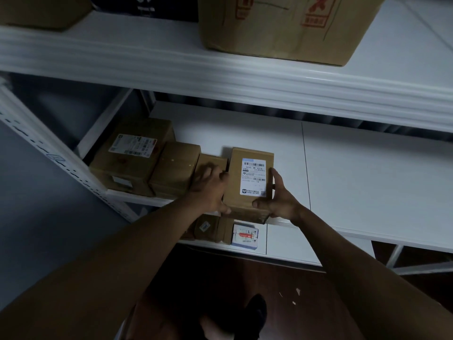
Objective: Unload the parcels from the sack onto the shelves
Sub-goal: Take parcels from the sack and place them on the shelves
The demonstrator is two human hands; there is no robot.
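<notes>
1. Dim, bluish light throughout; the white metal shelf boards (355, 173) are the brightest surfaces.
2. Deep shadow covers the dark floor (245, 278) and the corners.
3. Wide-angle distortion bows the shelf edges.
4. The left hand (209, 186) shows motion blur.

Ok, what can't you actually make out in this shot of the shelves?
All in the head view:
- Print on the labelled parcel: too small to read.
- Small box left of it: partly hidden by the left hand.
- Parcels on the lower shelf: covered by the shelf edge above and the forearms.
- Big carton up top: cut off by the frame edge.
- The sack: not in view.
</notes>
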